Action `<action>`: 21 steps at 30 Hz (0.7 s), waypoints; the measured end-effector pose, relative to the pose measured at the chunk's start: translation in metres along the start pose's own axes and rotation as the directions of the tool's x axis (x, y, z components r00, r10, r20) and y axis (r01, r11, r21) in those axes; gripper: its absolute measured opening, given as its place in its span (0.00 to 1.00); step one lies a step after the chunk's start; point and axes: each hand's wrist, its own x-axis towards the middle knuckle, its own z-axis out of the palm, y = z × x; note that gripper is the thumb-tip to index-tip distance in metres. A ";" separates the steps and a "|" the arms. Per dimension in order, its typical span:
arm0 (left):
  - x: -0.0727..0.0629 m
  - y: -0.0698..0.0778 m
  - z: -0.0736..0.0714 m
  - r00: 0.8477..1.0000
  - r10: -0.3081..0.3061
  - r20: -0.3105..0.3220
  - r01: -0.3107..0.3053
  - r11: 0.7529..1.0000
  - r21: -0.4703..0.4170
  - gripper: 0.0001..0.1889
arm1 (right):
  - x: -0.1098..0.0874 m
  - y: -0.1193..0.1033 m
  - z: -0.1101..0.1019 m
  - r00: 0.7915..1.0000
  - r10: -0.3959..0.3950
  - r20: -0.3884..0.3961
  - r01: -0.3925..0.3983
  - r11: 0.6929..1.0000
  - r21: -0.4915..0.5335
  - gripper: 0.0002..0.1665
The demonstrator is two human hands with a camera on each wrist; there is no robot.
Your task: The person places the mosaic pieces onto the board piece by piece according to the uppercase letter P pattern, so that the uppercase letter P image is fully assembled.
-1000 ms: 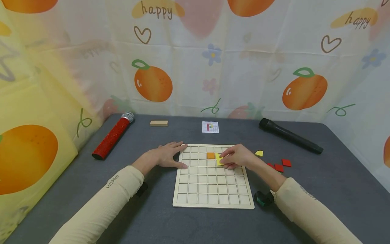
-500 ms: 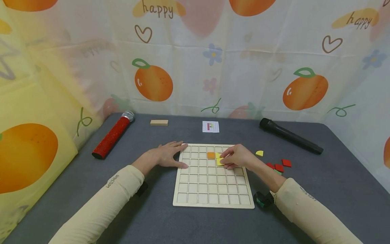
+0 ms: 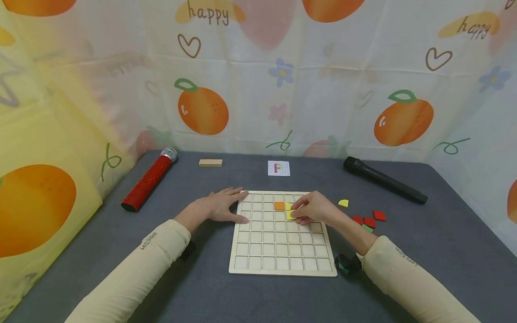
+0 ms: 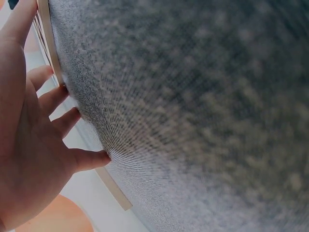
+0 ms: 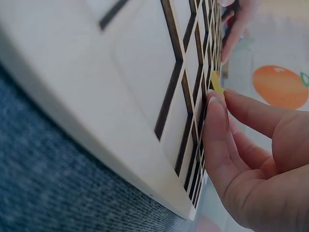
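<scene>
My right hand (image 3: 313,207) is over the upper right of a pale wooden grid board (image 3: 282,272), pinching a yellow tile (image 3: 291,216) between thumb and fingers. In the right wrist view that yellow tile (image 5: 217,83) shows at the fingertips, close against the board's slats. Just behind it another bit of yellow (image 3: 288,206) shows, partly hidden by the fingers. An orange tile (image 3: 279,206) sits in the cell to the left. My left hand (image 3: 224,206) lies with spread fingers at the board's upper left edge, fingertips and thumb on the frame.
Several red tiles (image 3: 379,216), a green piece (image 3: 367,228) and a rounded yellow piece (image 3: 343,203) lie right of the board. Behind it are a printed pattern card (image 3: 278,168) and a wooden block (image 3: 210,163). A red microphone (image 3: 147,184) and a black microphone (image 3: 383,179) flank them.
The yellow tile under my right fingers has turned slightly and now lies flatter over its cell. Both hands stay in nearly the same place.
</scene>
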 end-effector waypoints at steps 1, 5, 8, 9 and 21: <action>0.000 0.000 0.000 1.000 0.000 -0.001 0.000 1.000 0.001 0.51 | 0.000 0.000 0.000 1.000 -0.001 -0.003 0.001 1.000 -0.001 0.12; 0.000 0.001 0.000 1.000 -0.001 -0.002 0.001 1.000 0.003 0.51 | -0.001 0.000 0.000 1.000 -0.009 -0.009 0.009 1.000 -0.008 0.12; 0.000 0.001 0.000 1.000 -0.004 0.000 0.004 1.000 0.005 0.51 | 0.000 0.000 0.000 1.000 -0.019 -0.011 0.019 1.000 -0.012 0.12; 0.000 0.000 -0.001 1.000 -0.006 0.000 0.006 1.000 0.006 0.51 | 0.000 0.000 0.000 1.000 -0.022 -0.012 0.022 1.000 -0.013 0.12; 0.002 -0.001 0.001 1.000 -0.010 0.002 0.010 1.000 0.002 0.52 | 0.002 0.003 -0.003 0.999 -0.018 0.030 0.018 1.000 0.015 0.15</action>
